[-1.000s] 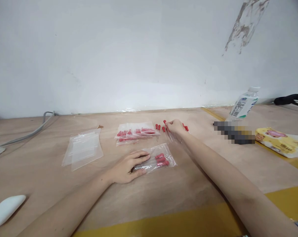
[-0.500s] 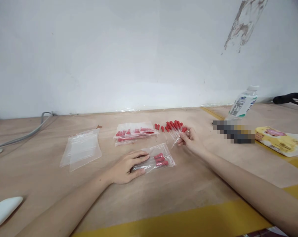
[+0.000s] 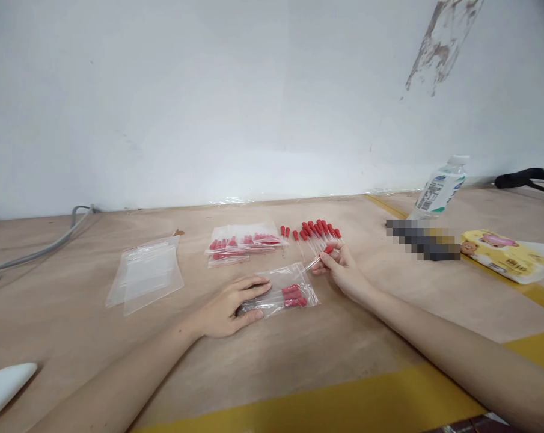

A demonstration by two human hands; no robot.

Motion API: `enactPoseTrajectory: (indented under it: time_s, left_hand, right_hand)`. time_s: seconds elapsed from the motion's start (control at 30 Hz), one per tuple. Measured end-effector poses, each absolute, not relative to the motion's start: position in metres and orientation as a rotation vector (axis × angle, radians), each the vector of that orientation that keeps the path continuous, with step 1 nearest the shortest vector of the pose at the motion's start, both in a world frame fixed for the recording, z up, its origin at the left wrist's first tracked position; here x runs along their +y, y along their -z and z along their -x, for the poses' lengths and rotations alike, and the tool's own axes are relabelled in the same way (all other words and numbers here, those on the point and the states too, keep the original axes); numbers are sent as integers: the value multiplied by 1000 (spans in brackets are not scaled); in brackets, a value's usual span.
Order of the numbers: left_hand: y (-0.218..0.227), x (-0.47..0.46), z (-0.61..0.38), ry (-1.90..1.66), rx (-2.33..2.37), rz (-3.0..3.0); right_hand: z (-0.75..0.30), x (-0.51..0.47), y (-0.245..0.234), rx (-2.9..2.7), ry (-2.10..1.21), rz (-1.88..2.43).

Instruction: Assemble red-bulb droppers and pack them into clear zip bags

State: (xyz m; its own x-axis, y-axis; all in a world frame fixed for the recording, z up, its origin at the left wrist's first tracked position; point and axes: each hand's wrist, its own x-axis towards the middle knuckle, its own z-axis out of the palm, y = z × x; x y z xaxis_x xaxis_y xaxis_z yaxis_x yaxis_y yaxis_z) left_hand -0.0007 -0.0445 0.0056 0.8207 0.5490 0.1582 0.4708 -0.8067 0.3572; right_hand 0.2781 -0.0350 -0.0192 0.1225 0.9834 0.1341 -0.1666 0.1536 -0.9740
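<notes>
My left hand (image 3: 235, 305) lies on the left end of a clear zip bag (image 3: 274, 278), fingers and thumb on either side of it, pinning it to the table. Inside the bag are several glass droppers with red rubber bulbs (image 3: 294, 296); their tubes run under my hand. Between thumb and fingers, my right hand (image 3: 341, 269) grips a single dropper (image 3: 317, 261) by its red bulb. Its glass tip points left and down, close to the bag's upper right corner. Just behind that hand lies a group of loose droppers (image 3: 319, 228).
Filled bags (image 3: 242, 240) lie overlapped behind the left hand, flat unfilled bags (image 3: 152, 273) to the left. A plastic bottle (image 3: 440, 187), a blurred dark object (image 3: 422, 240) and a yellow packet (image 3: 508, 255) stand right. A white object (image 3: 8, 385) and a cable (image 3: 50, 248) are at left.
My right hand has moved slightly left and down with the dropper, bringing its tip near the bag and uncovering more loose droppers. My left hand stays on the bag.
</notes>
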Motion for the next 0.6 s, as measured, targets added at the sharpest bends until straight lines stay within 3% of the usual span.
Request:
enactPoseTrajectory:
  time_s: [0.17,0.37,0.6]
  left_hand:
    - [-4,-46,2,-363,810,-2710]
    - [-5,-46,2,-371,795,-2725]
    - [-6,-47,2,-346,800,-2722]
  right_hand:
    - [-282,-38,17,-1225,-1224,1115]
    - [-286,-33,19,-1659,-1061,1242]
    - [-276,-32,12,-1899,-935,952]
